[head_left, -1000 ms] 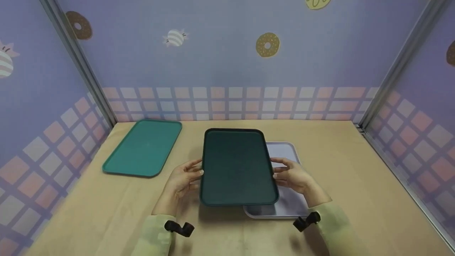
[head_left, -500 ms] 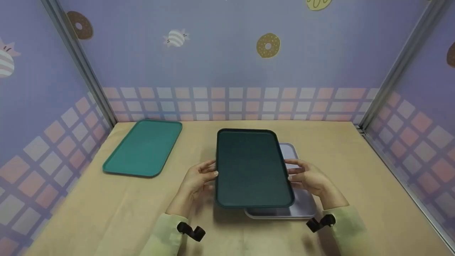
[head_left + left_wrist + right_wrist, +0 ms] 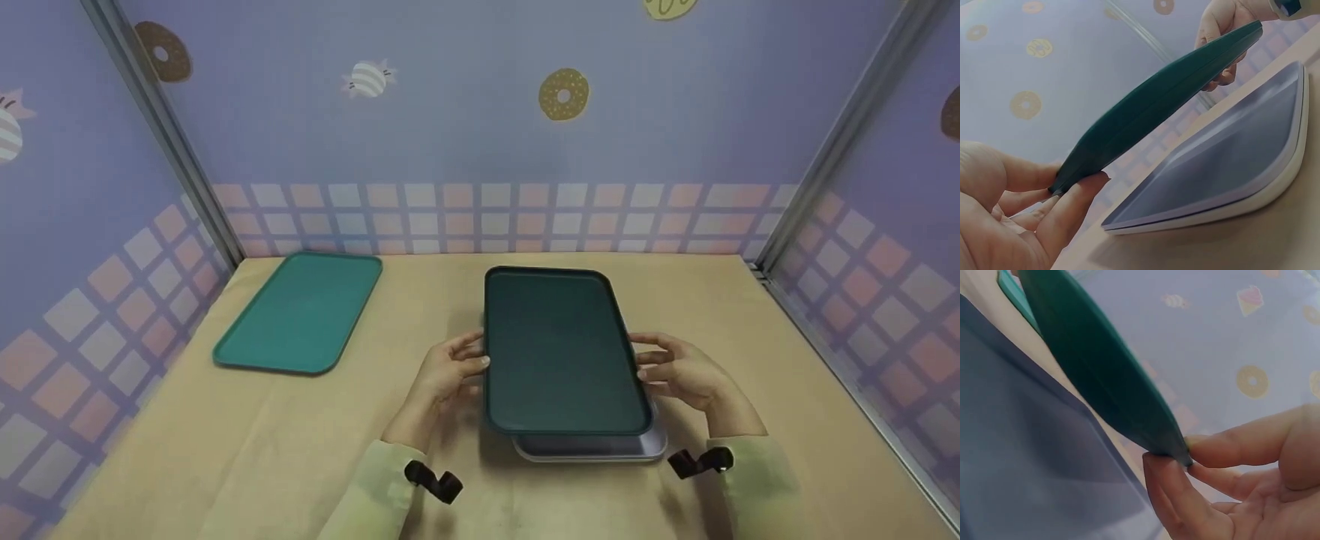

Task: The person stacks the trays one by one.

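Observation:
A dark green tray (image 3: pixel 566 351) is held up level between both hands. My left hand (image 3: pixel 444 369) pinches its left long edge, thumb above and fingers beneath, as the left wrist view also shows. On the opposite edge, my right hand (image 3: pixel 686 373) pinches the rim the same way. Below it on the table lies a lavender-grey tray (image 3: pixel 1224 146) with a cream layer (image 3: pixel 1241 211) along its underside. A gap shows between the green tray and this lower one in the left wrist view. From the head view the green tray hides most of the lower one.
A brighter teal tray (image 3: pixel 300 315) lies flat at the table's back left. The light wooden-coloured table (image 3: pixel 247 450) meets a lilac wall (image 3: pixel 465 135) at the back. Side walls with metal corner posts (image 3: pixel 844 127) bound it left and right.
Both hands have carried the dark green tray to the right, so it now covers most of the lavender-grey tray. The teal tray and the lavender-grey tray have stayed in place.

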Available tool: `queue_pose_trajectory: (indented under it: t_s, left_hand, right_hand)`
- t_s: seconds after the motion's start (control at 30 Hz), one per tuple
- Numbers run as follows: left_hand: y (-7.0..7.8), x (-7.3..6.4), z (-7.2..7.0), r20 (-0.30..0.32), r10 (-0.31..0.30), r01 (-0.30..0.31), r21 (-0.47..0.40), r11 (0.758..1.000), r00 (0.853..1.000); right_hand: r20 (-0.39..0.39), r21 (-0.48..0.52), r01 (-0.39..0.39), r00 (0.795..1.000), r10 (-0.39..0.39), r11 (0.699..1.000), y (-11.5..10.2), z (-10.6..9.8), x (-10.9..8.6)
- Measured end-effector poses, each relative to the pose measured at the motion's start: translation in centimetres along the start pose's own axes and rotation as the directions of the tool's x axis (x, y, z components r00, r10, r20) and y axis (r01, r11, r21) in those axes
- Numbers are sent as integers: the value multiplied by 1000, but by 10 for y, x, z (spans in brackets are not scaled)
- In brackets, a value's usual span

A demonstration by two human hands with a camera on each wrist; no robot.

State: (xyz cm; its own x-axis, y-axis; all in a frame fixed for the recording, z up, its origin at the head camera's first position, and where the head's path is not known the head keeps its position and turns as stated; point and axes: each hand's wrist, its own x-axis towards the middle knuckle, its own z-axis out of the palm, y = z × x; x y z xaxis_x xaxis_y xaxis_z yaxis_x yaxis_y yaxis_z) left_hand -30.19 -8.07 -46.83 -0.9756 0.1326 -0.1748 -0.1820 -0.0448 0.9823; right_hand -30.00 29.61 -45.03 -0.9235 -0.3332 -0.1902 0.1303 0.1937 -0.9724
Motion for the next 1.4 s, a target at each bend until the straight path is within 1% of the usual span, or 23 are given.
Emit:
queue_pose_trajectory:
  t_s: [0.17, 0.33, 0.47, 0.53, 0.77, 0.83, 1.0, 1.1, 1.23, 1.4]
  left_hand:
    - [-3, 2, 12, 20, 22, -22, -26, 999, 1000]
    - [-8, 2, 23, 30, 22, -20, -49, 999, 999]
    - [-14, 2, 29, 25, 22, -21, -35, 999, 999]
    - [-17, 3, 32, 20, 24, -23, -19, 1000, 1000]
    - [-27, 5, 39, -2, 24, -24, 90, 996, 1000]
    - [-29, 5, 40, -7, 24, -23, 110, 994, 1000]
    - [-31, 5, 40, 2, 49, -48, 162, 986, 999]
    - [-31, 6, 40, 5, 53, -52, 199, 979, 999]
    - [-34, 8, 40, -12, 48, -44, 241, 970, 999]
    - [-39, 11, 41, -27, 57, -48, 261, 964, 998]
  right_hand:
    - [4, -15, -4, 1000, 4, 1000, 2, -11, -4]
    - [-4, -38, -23, 1000, 22, 999, 6, -20, -6]
    - [-13, -62, -43, 999, 42, 997, 11, -24, -5]
    - [-20, -73, -56, 998, 55, 996, 14, -26, -4]
    - [-48, -87, -92, 995, 88, 992, 21, -30, -2]
    - [-52, -87, -98, 994, 94, 991, 22, -30, -2]
    - [-49, -85, -105, 994, 101, 991, 26, -29, 0]
    - [-50, -77, -104, 994, 101, 992, 29, -28, 1]
    - [-63, -72, -104, 993, 99, 992, 31, -27, 2]
    - [-79, -63, -120, 990, 115, 991, 32, -24, 4]
